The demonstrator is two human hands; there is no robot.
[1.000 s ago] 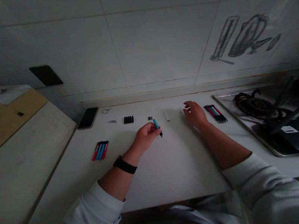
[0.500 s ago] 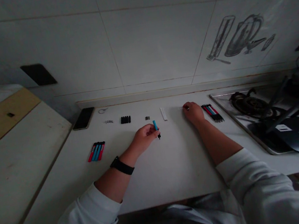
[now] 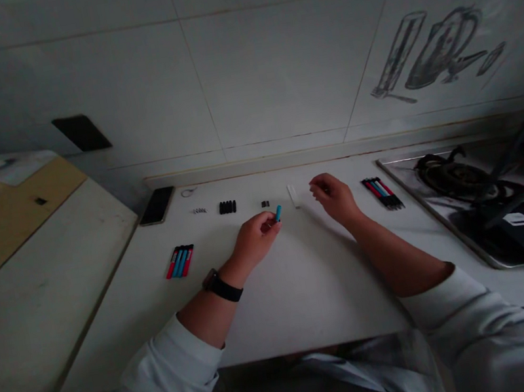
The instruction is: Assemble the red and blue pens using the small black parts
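Observation:
My left hand (image 3: 254, 237) is closed in a pinch on a blue pen barrel (image 3: 278, 212), which stands tilted above the white counter; its lower end is hidden by the fingers. To the right and slightly farther back, my right hand (image 3: 334, 196) is raised over the counter with thumb and fingers drawn together. What those fingers hold, if anything, is too small to make out. Between the hands lies a slim white strip (image 3: 293, 196). Behind my left hand are a few small dark pieces (image 3: 265, 203) and a row of black pen grips (image 3: 227, 207).
Several red and blue pen barrels (image 3: 180, 262) lie on the left, several black-tipped pens (image 3: 383, 193) on the right. Small springs (image 3: 199, 210), a thin ring (image 3: 188, 193) and a phone (image 3: 157, 206) are at the back left. A gas stove (image 3: 444, 184) borders the right side.
My right hand has lifted and moved left, away from the pens towards the white strip. My left hand still holds the blue barrel, whose lower black part no longer shows below the fingers.

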